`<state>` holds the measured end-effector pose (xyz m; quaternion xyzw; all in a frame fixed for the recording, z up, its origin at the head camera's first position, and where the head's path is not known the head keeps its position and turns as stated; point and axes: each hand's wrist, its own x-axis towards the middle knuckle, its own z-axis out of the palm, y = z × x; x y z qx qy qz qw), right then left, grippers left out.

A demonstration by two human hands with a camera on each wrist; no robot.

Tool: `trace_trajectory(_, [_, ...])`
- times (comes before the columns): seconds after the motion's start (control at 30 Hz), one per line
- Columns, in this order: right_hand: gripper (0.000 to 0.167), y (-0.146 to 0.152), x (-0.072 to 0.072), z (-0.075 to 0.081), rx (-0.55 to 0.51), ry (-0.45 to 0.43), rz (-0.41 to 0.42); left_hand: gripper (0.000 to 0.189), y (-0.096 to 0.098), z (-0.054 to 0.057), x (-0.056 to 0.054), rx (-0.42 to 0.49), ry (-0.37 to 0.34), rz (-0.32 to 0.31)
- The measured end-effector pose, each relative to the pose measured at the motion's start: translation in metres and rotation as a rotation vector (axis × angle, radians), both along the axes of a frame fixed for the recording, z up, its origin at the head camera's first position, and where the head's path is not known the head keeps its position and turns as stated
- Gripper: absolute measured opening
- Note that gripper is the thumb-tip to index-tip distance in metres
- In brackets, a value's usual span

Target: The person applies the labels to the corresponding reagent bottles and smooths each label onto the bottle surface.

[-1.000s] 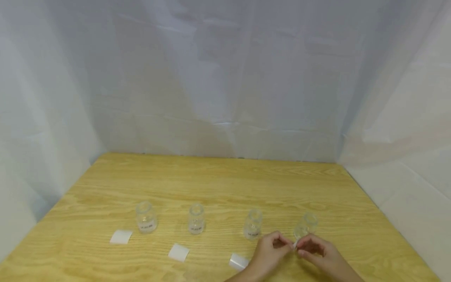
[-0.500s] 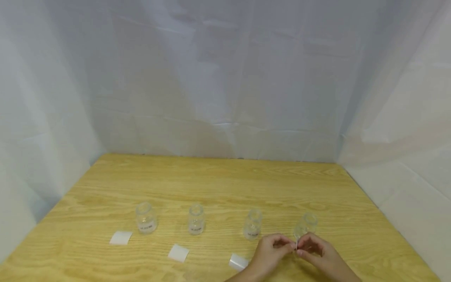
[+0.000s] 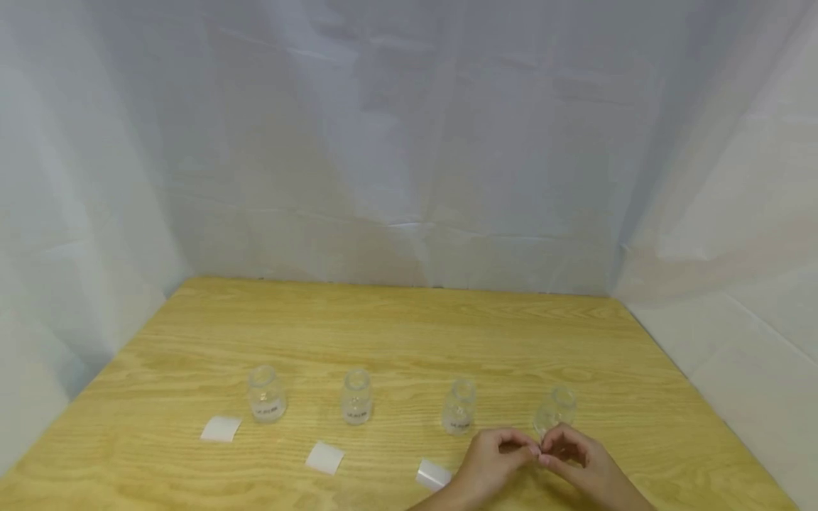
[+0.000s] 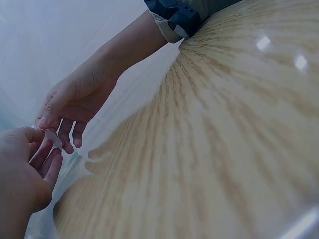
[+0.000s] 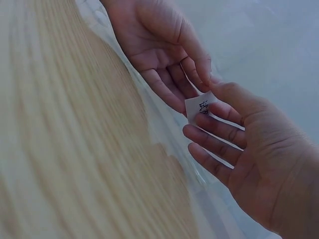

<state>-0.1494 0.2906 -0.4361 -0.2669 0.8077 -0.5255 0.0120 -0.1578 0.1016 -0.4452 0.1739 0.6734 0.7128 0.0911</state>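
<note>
In front of the right-most clear glass jar (image 3: 557, 406), my left hand (image 3: 488, 461) and right hand (image 3: 588, 461) meet, fingertips nearly touching. Between them is a small white label (image 5: 196, 105) with black handwriting, seen best in the right wrist view. Thumb and fingers of the left hand (image 5: 159, 50) pinch its upper edge, while those of the right hand (image 5: 259, 144) hold its other side. The left wrist view shows the same label (image 4: 54, 138) bent between the fingers. From the head, the label is mostly hidden by fingertips.
Three more glass jars, at left (image 3: 265, 395), centre (image 3: 356, 397) and right of centre (image 3: 459, 407), stand in a row with white written labels low on them. White paper pieces (image 3: 221, 429), (image 3: 324, 458) and a curled one (image 3: 433, 475) lie nearer. White sheeting (image 3: 409, 142) encloses the wooden table (image 3: 409, 333).
The hands have drawn slightly closer together, the left one shifting a little right. The label, visible between the fingertips earlier, is now mostly hidden in the head view. Jars and papers have stayed put.
</note>
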Motion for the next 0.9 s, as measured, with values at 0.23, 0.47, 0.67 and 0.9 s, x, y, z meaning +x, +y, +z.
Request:
trace_trajectory(0.23, [0.012,0.0016,-0.0013,-0.0022,-0.012,0.019,0.037,0.01,0.001,-0.0013,-0.001,-0.022,0.056,-0.011])
trace_trajectory(0.47, [0.015,0.0033,-0.003,-0.0051,-0.006,0.051,0.066,0.008,-0.0011,-0.0004,0.0002,-0.027,0.073,-0.02])
trace_trajectory(0.67, [0.016,0.0025,-0.0028,-0.0052,0.001,0.106,0.017,0.005,-0.0022,-0.0021,-0.0013,-0.042,0.097,0.002])
trace_trajectory(0.9, [0.015,0.0025,-0.003,-0.0025,-0.046,0.109,-0.018,0.005,-0.002,-0.0027,-0.0031,-0.039,0.096,0.071])
